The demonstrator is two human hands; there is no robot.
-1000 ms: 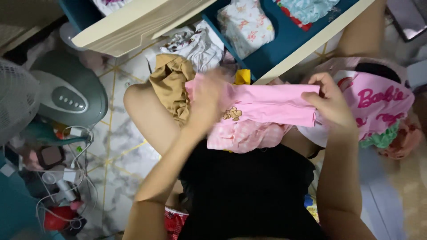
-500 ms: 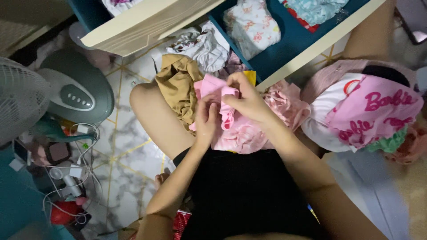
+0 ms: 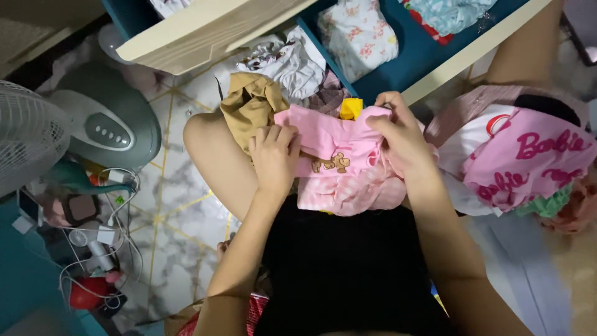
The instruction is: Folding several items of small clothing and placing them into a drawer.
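Folding under way, seen from the head camera: left hand [image 3: 273, 155] and right hand [image 3: 398, 140] both closed on a small pink garment [image 3: 336, 146] over the lap, partly folded; loose clothes [image 3: 252, 106] beside open drawer [image 3: 398, 74] unsorted.

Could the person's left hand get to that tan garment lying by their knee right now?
Probably yes. The left hand lies right beside the tan garment, with nothing between them. But it is busy holding one end of the pink garment, so it would likely have to let go first.
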